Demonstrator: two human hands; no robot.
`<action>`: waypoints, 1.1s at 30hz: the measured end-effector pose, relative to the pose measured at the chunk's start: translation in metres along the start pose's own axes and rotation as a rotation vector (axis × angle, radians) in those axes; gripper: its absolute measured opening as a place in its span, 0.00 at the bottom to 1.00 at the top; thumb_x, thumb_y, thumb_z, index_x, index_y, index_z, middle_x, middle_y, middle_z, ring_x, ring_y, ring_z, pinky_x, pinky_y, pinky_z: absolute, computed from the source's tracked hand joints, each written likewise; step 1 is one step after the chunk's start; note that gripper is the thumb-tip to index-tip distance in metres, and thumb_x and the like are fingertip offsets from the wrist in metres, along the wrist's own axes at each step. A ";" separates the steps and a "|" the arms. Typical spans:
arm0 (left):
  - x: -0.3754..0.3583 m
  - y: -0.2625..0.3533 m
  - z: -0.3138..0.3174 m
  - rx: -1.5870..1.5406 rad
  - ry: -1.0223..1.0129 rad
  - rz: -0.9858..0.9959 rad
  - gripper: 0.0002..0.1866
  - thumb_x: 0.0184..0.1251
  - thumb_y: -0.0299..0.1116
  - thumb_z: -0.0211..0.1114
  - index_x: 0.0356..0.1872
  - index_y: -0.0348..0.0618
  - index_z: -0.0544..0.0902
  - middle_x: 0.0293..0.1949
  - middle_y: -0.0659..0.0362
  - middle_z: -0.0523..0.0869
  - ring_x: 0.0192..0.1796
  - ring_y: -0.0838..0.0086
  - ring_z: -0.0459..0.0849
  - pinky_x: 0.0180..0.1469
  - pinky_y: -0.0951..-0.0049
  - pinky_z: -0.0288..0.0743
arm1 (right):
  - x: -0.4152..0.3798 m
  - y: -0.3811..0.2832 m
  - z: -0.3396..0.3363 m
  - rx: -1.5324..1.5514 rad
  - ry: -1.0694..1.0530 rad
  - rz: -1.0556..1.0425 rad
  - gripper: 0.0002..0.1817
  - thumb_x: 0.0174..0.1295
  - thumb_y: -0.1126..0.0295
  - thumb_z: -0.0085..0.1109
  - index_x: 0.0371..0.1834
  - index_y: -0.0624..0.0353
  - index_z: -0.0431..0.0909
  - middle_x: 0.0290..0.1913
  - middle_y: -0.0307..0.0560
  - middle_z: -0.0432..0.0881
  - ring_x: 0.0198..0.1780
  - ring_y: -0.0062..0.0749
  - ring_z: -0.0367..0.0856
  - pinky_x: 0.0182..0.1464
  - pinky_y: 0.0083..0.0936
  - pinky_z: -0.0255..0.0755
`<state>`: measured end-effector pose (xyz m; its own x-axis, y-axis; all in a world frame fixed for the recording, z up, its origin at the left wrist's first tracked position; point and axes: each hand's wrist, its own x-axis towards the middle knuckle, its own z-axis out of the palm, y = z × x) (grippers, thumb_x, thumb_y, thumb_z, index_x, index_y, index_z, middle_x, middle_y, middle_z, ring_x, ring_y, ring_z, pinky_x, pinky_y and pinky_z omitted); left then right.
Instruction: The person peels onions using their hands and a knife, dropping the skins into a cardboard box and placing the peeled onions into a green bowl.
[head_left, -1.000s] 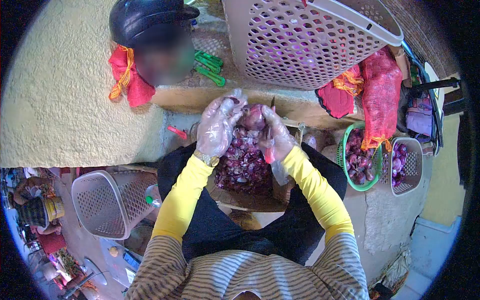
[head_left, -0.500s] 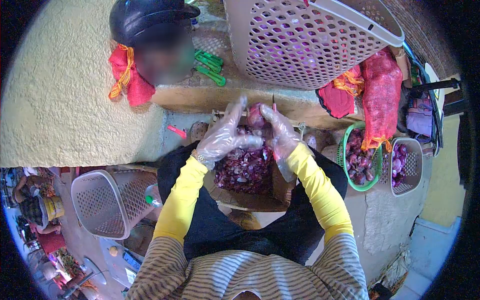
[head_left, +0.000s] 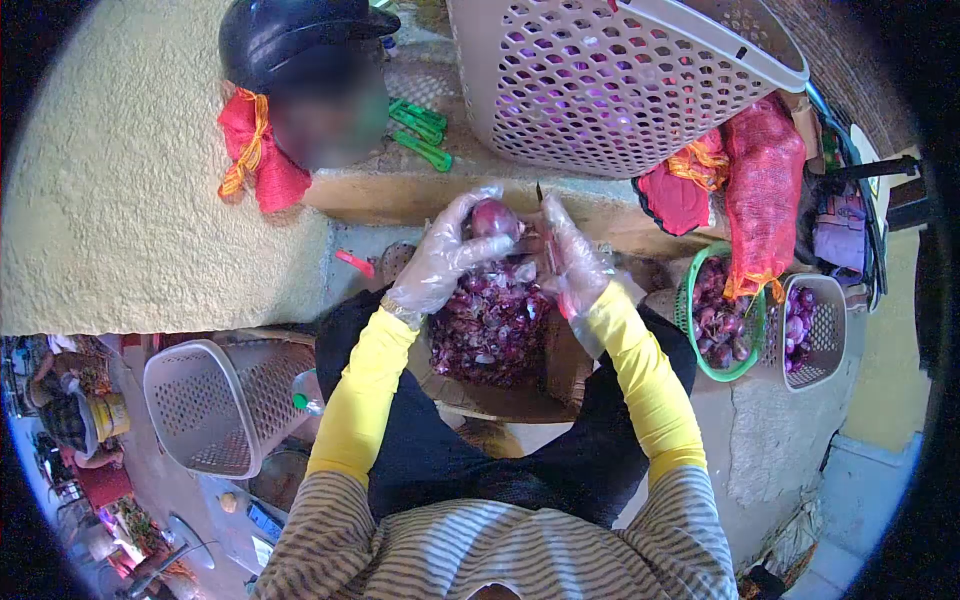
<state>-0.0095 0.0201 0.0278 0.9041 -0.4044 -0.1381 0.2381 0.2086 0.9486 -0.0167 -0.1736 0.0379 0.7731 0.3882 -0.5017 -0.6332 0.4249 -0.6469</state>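
Note:
My left hand, in a clear plastic glove, is closed around a red onion. My right hand, gloved the same way, grips a small knife whose dark, narrow tip sticks up past the fingers. Part of its reddish handle shows near my right wrist; the rest is hidden by the hand. The knife hand is just right of the onion. Beneath both hands, between my knees, sits a cardboard box holding a heap of purple onion skins.
At right stand a green basket and a pale crate, both with red onions. A large perforated basket rises ahead, beside a red mesh sack. Green-handled items lie ahead; another basket rests at left.
The onion has shifted left and slightly up, from between the hands into my left hand, whose fingers have closed around it. My right hand has moved away from the onion, still with the knife.

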 end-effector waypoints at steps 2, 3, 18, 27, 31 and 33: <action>0.000 -0.001 -0.004 0.006 0.020 0.020 0.34 0.63 0.32 0.74 0.69 0.40 0.71 0.60 0.56 0.79 0.59 0.74 0.79 0.66 0.70 0.73 | -0.003 -0.003 0.002 -0.039 0.077 0.008 0.25 0.76 0.45 0.50 0.60 0.55 0.78 0.48 0.42 0.84 0.40 0.25 0.83 0.42 0.29 0.79; 0.000 -0.003 -0.005 0.010 0.039 0.039 0.34 0.64 0.31 0.74 0.69 0.39 0.70 0.60 0.57 0.79 0.59 0.74 0.79 0.66 0.70 0.72 | -0.001 -0.002 -0.003 -0.213 0.071 -0.086 0.21 0.75 0.51 0.56 0.58 0.55 0.78 0.44 0.40 0.85 0.36 0.24 0.82 0.38 0.27 0.77; -0.002 0.000 -0.002 -0.226 0.038 -0.126 0.31 0.65 0.33 0.73 0.68 0.42 0.71 0.53 0.58 0.81 0.54 0.75 0.81 0.58 0.71 0.79 | 0.010 0.010 -0.012 -0.338 0.181 -0.318 0.14 0.67 0.64 0.70 0.50 0.57 0.81 0.35 0.33 0.82 0.25 0.17 0.72 0.27 0.19 0.66; 0.002 -0.014 -0.003 0.199 0.096 0.116 0.32 0.63 0.32 0.75 0.66 0.43 0.70 0.52 0.60 0.79 0.56 0.77 0.77 0.63 0.70 0.73 | 0.015 0.011 -0.011 -0.146 0.127 -0.322 0.14 0.67 0.70 0.68 0.54 0.59 0.79 0.43 0.37 0.85 0.38 0.20 0.81 0.41 0.21 0.75; 0.000 -0.016 0.000 -0.011 0.050 0.021 0.27 0.68 0.33 0.71 0.65 0.45 0.72 0.52 0.60 0.80 0.56 0.75 0.78 0.63 0.67 0.75 | 0.004 0.003 0.002 -0.162 0.104 -0.278 0.15 0.66 0.72 0.68 0.54 0.60 0.79 0.47 0.40 0.86 0.46 0.25 0.85 0.50 0.24 0.79; -0.001 -0.014 -0.005 -0.431 -0.004 -0.190 0.22 0.73 0.35 0.66 0.64 0.47 0.73 0.53 0.60 0.80 0.56 0.72 0.80 0.62 0.63 0.77 | 0.010 0.011 -0.001 -0.133 0.084 -0.330 0.16 0.66 0.73 0.68 0.55 0.60 0.79 0.47 0.40 0.86 0.46 0.26 0.85 0.51 0.25 0.79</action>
<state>-0.0122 0.0222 0.0128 0.8292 -0.4742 -0.2960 0.5256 0.4811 0.7016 -0.0156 -0.1660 0.0252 0.9389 0.1766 -0.2955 -0.3429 0.4041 -0.8480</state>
